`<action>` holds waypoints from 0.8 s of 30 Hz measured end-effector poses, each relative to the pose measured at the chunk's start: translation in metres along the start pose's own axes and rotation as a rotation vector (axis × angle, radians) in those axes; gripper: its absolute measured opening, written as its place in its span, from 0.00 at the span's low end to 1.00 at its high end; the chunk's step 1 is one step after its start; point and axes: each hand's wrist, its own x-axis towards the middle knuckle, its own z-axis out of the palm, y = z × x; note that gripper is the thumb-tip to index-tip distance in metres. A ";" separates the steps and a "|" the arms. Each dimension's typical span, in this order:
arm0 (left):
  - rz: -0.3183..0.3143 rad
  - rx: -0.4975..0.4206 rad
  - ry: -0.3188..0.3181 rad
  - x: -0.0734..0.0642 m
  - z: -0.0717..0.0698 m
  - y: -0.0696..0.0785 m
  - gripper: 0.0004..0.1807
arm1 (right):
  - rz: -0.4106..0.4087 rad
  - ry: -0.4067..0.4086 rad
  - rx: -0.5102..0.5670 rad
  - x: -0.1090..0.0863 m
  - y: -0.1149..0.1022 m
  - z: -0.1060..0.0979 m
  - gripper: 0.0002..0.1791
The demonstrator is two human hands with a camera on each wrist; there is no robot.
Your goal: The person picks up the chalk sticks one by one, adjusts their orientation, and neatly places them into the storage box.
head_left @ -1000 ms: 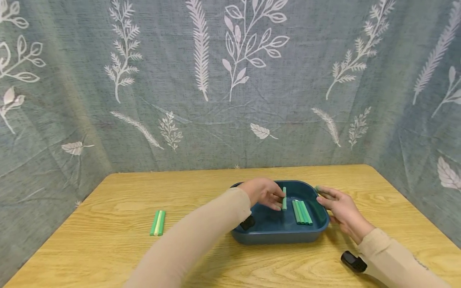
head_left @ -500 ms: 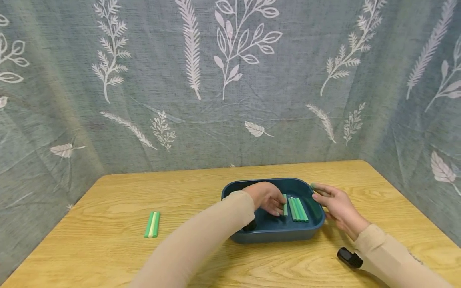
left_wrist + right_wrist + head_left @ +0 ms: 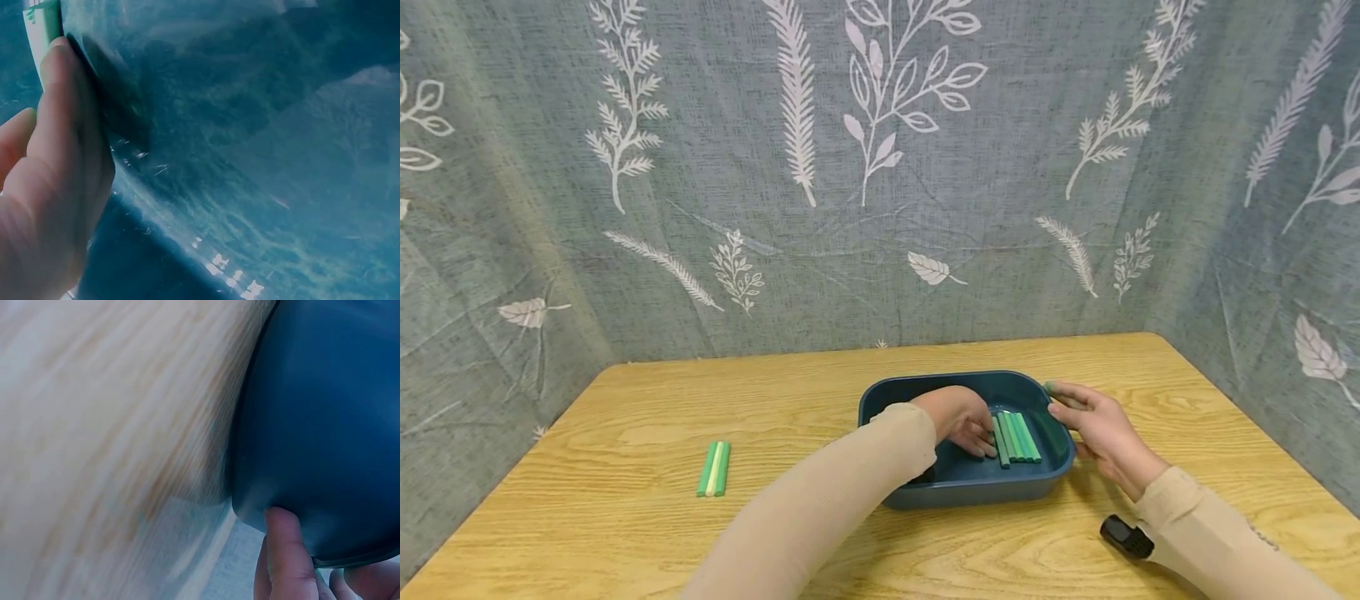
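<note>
the left hand (image 3: pixel 961 417) bends at the wrist into the blue tray (image 3: pixel 970 496), fingertips against the leftmost green stick (image 3: pixel 1004 454), beside the other sticks (image 3: pixel 1022 437); whether it pinches that stick i cannot tell. the right hand (image 3: pixel 1108 429), angled in from the near right, grips the tray's right end on the counter (image 3: pixel 625 450)

A: The container?
B: A dark blue tub (image 3: pixel 970 495), oblong with rounded corners, open-topped, upright, long side to the front.
A: And inside?
B: Five slim green sticks (image 3: pixel 1017 437), lying flat in the right half, side by side, near ends angled a little rightward. At the left of the row, a darker stick (image 3: pixel 1003 443), reaching slightly further forward.
A: More?
B: Outside, well left of the tub: a trio of sticks (image 3: pixel 712 469), flat, touching lengthwise, pale yellow between two greens.
</note>
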 end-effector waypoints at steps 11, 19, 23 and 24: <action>0.007 0.064 -0.013 -0.280 0.051 0.019 0.22 | -0.008 0.010 0.013 0.000 0.003 -0.001 0.30; -0.066 0.102 -0.110 -0.289 0.051 0.017 0.28 | -0.013 0.021 0.012 0.000 0.002 0.000 0.30; -0.091 0.143 -0.127 -0.288 0.050 0.016 0.26 | -0.019 0.011 0.009 -0.001 0.001 0.001 0.30; -0.089 0.173 -0.132 -0.288 0.051 0.015 0.25 | -0.020 0.008 0.008 -0.001 0.001 0.001 0.30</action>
